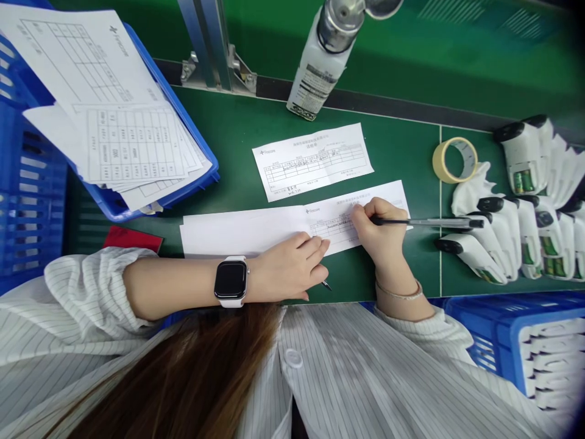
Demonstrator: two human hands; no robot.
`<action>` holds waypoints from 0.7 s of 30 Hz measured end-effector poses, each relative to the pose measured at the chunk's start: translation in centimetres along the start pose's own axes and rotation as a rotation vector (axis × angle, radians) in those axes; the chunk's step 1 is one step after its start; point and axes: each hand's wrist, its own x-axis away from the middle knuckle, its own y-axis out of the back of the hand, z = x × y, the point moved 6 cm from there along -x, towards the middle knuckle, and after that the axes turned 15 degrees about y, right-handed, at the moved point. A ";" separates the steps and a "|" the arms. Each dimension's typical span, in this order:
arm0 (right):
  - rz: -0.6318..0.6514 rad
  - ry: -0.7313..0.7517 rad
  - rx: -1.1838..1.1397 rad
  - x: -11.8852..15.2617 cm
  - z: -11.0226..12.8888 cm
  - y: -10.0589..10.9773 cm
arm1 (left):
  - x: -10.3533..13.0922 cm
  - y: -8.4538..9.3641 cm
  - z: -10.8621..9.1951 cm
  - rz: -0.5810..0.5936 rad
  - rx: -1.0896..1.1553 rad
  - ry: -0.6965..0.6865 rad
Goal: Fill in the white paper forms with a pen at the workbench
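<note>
My right hand (381, 228) grips a black pen (425, 222), its tip end hidden by the fingers, over a printed form (333, 230) with handwriting in its table. Flat on the lower edge of that form lies my left hand (292, 265), fingers stretched out. A dark, thin tip (326, 285) pokes out below those fingers; the rest of it is hidden. Left of the form, a blank white stretch of paper (242, 228) extends under my left forearm. Just above lies a second filled-in form (315, 161), apart from both hands.
A blue basket (208, 177) heaped with papers (132, 143) stands at left, near a red piece (132, 238). Behind are a bottle (315, 73) and a metal post (208, 42). Tape (441, 161) and several white handheld devices (475, 259) lie at right, above a blue crate (489, 317).
</note>
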 end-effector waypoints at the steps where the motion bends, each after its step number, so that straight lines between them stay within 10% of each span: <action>1: 0.001 -0.004 0.001 0.0 0.0 0.0 | 0.0 0.0 0.0 -0.001 0.000 0.001; 21: -0.011 -0.172 -0.457 -0.9 -3.0 0.9 | 0.1 0.7 0.1 -0.050 -0.001 0.004</action>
